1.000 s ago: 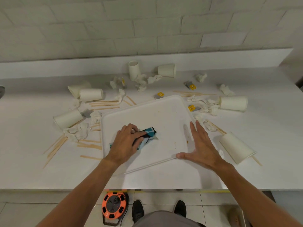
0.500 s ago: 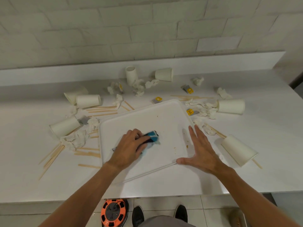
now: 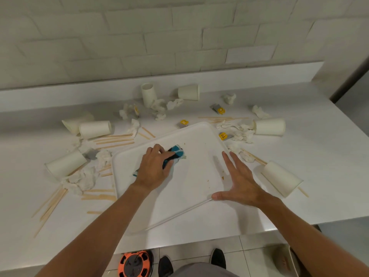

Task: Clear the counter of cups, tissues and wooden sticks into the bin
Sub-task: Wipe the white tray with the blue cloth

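A white tray (image 3: 195, 140) lies on the white counter, with small brown crumbs near its right side. My left hand (image 3: 153, 168) presses a blue and black cloth (image 3: 176, 153) onto the tray's middle. My right hand (image 3: 239, 182) lies flat with spread fingers on the tray's right front edge. Around the tray lie several white paper cups, such as a cup (image 3: 280, 179) at the right and a cup (image 3: 64, 163) at the left. Crumpled tissues (image 3: 82, 178) and wooden sticks (image 3: 113, 139) are scattered about.
Small yellow and grey packets (image 3: 182, 123) lie behind the tray. The brick wall and a raised ledge (image 3: 259, 74) close the back. Below the counter's front edge I see an orange cable reel (image 3: 134, 263), my shoes, and a bin's rim (image 3: 284, 258) at the lower right.
My left hand has slid the cloth a little farther away and to the right across the tray. My right hand stays on the tray's edge.
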Action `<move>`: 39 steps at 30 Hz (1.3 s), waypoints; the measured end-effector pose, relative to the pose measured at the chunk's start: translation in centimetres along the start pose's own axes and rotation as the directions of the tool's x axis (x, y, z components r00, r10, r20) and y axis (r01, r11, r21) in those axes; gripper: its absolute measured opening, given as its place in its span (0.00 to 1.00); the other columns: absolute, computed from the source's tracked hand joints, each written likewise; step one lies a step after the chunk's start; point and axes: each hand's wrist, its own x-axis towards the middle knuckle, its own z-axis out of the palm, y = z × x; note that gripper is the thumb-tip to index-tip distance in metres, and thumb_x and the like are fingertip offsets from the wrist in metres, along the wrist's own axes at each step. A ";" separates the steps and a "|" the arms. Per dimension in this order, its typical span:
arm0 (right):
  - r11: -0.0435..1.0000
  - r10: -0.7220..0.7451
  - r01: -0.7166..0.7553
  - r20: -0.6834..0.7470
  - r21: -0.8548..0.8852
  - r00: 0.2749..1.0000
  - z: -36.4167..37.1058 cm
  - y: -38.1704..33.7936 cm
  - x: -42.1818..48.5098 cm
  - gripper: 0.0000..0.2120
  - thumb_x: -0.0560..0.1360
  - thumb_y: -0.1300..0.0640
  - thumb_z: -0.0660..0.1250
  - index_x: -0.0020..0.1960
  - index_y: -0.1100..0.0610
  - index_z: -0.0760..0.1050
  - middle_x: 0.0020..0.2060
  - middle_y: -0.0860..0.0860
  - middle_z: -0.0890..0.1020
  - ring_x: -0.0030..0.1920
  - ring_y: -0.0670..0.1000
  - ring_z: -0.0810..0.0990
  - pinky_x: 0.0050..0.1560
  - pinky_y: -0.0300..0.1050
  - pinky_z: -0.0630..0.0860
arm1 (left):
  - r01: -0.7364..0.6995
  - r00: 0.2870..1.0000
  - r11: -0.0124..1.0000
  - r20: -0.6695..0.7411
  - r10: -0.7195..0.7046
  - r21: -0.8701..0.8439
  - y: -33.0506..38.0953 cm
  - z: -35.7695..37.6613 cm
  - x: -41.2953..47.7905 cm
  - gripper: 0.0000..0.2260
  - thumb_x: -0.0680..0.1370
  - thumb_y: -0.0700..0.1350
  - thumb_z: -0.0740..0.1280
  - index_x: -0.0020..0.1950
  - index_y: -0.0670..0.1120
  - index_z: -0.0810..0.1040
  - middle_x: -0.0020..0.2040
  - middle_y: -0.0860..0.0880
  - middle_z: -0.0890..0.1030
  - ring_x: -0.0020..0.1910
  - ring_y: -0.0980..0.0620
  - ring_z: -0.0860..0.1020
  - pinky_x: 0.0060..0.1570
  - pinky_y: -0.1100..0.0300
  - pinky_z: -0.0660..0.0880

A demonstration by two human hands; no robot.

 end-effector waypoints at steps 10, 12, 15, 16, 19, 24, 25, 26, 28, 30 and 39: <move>0.999 -0.006 0.007 0.010 -0.043 1.000 0.1 0.1 0.2 0.65 0.56 0.24 0.72 0.73 0.35 0.27 0.77 0.45 0.33 0.78 0.49 0.36 0.75 0.51 0.40 | -0.272 0.960 0.955 0.103 0.261 0.118 -2.0 -0.6 1.7 0.18 0.79 0.55 0.57 0.67 0.56 0.75 0.51 0.50 0.72 0.46 0.49 0.71 0.44 0.51 0.73; 0.999 -0.006 0.007 0.008 -0.043 1.000 0.1 0.2 0.3 0.65 0.56 0.24 0.71 0.73 0.34 0.27 0.77 0.45 0.33 0.78 0.49 0.36 0.75 0.51 0.39 | -0.120 0.992 0.973 0.057 0.111 0.195 -2.3 -0.8 3.6 0.17 0.80 0.52 0.61 0.68 0.53 0.75 0.50 0.48 0.70 0.47 0.47 0.70 0.44 0.51 0.74; 0.999 -0.007 0.008 0.007 -0.047 1.000 0.2 0.2 0.3 0.65 0.56 0.23 0.70 0.74 0.35 0.28 0.77 0.45 0.33 0.78 0.50 0.36 0.76 0.53 0.40 | -0.005 0.998 0.975 0.056 -0.008 0.221 -1.5 -0.5 5.5 0.16 0.81 0.49 0.62 0.68 0.50 0.75 0.50 0.46 0.70 0.48 0.46 0.70 0.44 0.53 0.73; 0.999 -0.005 0.006 0.006 -0.045 1.000 0.1 0.2 0.3 0.65 0.56 0.23 0.70 0.74 0.35 0.28 0.77 0.45 0.33 0.78 0.50 0.36 0.76 0.53 0.40 | 0.010 0.998 0.978 0.057 -0.022 0.210 -1.0 -0.4 5.8 0.15 0.81 0.49 0.61 0.68 0.50 0.75 0.51 0.45 0.70 0.48 0.46 0.70 0.44 0.53 0.73; 0.999 -0.006 0.006 0.006 -0.037 1.000 0.1 0.0 0.3 0.64 0.56 0.24 0.71 0.74 0.35 0.28 0.77 0.45 0.33 0.78 0.50 0.36 0.76 0.54 0.40 | -0.097 0.991 0.984 0.108 0.082 0.151 -0.1 0.2 6.0 0.15 0.81 0.48 0.61 0.67 0.49 0.75 0.51 0.45 0.70 0.48 0.46 0.70 0.46 0.52 0.72; 0.999 -0.002 0.003 0.012 -0.053 1.000 0.0 -0.1 0.3 0.64 0.57 0.24 0.71 0.75 0.36 0.29 0.77 0.45 0.34 0.78 0.51 0.37 0.76 0.56 0.41 | -0.378 0.904 0.920 0.254 0.343 0.104 -0.7 -1.0 6.3 0.16 0.81 0.46 0.62 0.68 0.55 0.74 0.51 0.48 0.71 0.47 0.47 0.70 0.46 0.51 0.72; 0.999 -0.002 0.003 0.011 -0.052 1.000 0.0 -0.2 0.2 0.64 0.57 0.24 0.71 0.75 0.36 0.29 0.77 0.45 0.34 0.78 0.51 0.37 0.76 0.56 0.41 | -0.342 0.924 0.926 0.238 0.301 0.158 -1.1 -1.1 6.7 0.16 0.81 0.46 0.62 0.68 0.55 0.74 0.51 0.47 0.71 0.47 0.46 0.70 0.44 0.50 0.72; 0.999 -0.002 0.003 0.011 -0.049 1.000 -0.1 -0.2 0.2 0.64 0.57 0.24 0.71 0.75 0.36 0.30 0.77 0.45 0.34 0.78 0.51 0.37 0.76 0.55 0.41 | -0.275 0.951 0.938 0.204 0.233 0.210 -1.5 -1.2 7.2 0.16 0.81 0.47 0.62 0.68 0.54 0.74 0.51 0.46 0.71 0.46 0.45 0.70 0.43 0.49 0.72; 0.999 0.001 -0.001 0.008 -0.041 1.000 -0.1 -0.2 0.1 0.64 0.57 0.25 0.72 0.76 0.37 0.31 0.77 0.45 0.34 0.78 0.50 0.37 0.76 0.54 0.41 | -0.139 0.985 0.958 0.139 0.106 0.251 -1.7 -0.9 7.6 0.14 0.81 0.48 0.62 0.66 0.50 0.76 0.50 0.44 0.70 0.46 0.44 0.70 0.40 0.50 0.71; 0.999 -0.002 0.002 0.005 -0.046 1.000 -0.1 -0.3 0.1 0.64 0.57 0.25 0.71 0.76 0.37 0.31 0.77 0.45 0.34 0.78 0.50 0.37 0.76 0.54 0.41 | -0.111 0.987 0.970 0.138 0.082 0.216 -1.2 -0.5 7.5 0.13 0.81 0.48 0.62 0.65 0.48 0.76 0.50 0.44 0.70 0.46 0.44 0.70 0.40 0.51 0.71; 0.999 0.001 0.000 0.008 -0.054 1.000 0.0 -0.1 0.2 0.64 0.57 0.24 0.71 0.75 0.37 0.30 0.77 0.46 0.35 0.78 0.51 0.38 0.77 0.55 0.41 | -0.240 0.949 0.950 0.256 0.185 0.201 -0.3 -0.5 7.3 0.18 0.81 0.46 0.61 0.71 0.56 0.71 0.54 0.47 0.70 0.49 0.46 0.70 0.46 0.50 0.72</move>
